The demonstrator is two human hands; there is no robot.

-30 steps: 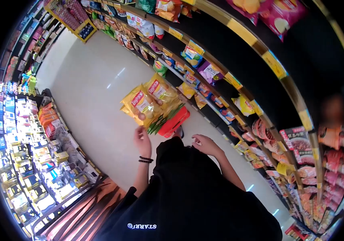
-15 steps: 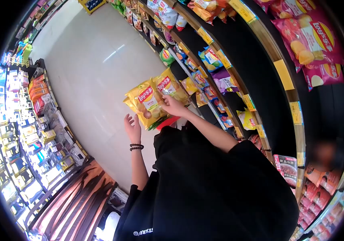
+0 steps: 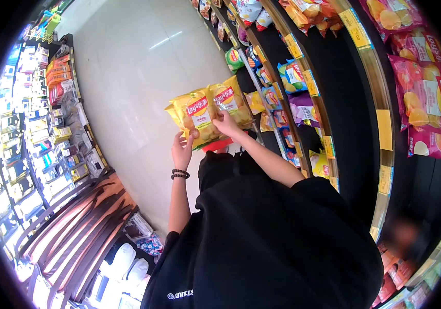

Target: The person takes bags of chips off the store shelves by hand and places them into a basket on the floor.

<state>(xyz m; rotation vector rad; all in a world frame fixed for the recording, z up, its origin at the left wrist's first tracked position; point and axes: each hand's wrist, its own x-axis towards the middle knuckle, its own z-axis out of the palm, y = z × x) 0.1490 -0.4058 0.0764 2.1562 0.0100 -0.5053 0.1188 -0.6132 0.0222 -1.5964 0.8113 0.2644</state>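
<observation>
My right hand (image 3: 227, 124) is closed on the inner edge of a yellow Lay's bag of chips (image 3: 197, 109), where a second yellow Lay's bag (image 3: 229, 103) overlaps it. Both bags face up in front of my body. At the first bag's lower left edge, my left hand (image 3: 181, 151) has its thumb and fingers curled on the bag; a dark beaded bracelet circles that wrist. Part of a red thing (image 3: 217, 146) shows below the bags, mostly hidden.
Shelves of snack bags run along my right, with purple-red Lay's bags (image 3: 431, 98), a blue-green bag (image 3: 292, 76) and yellow price tags (image 3: 354, 28). Pale floor tiles (image 3: 127, 77) stretch ahead. On the left stand brightly lit racks (image 3: 37, 129) and a slatted brown structure (image 3: 84, 221).
My left hand has come up from beside the bags, fingers apart, to the first bag's lower left edge. My right hand keeps its hold. The view has shifted slightly.
</observation>
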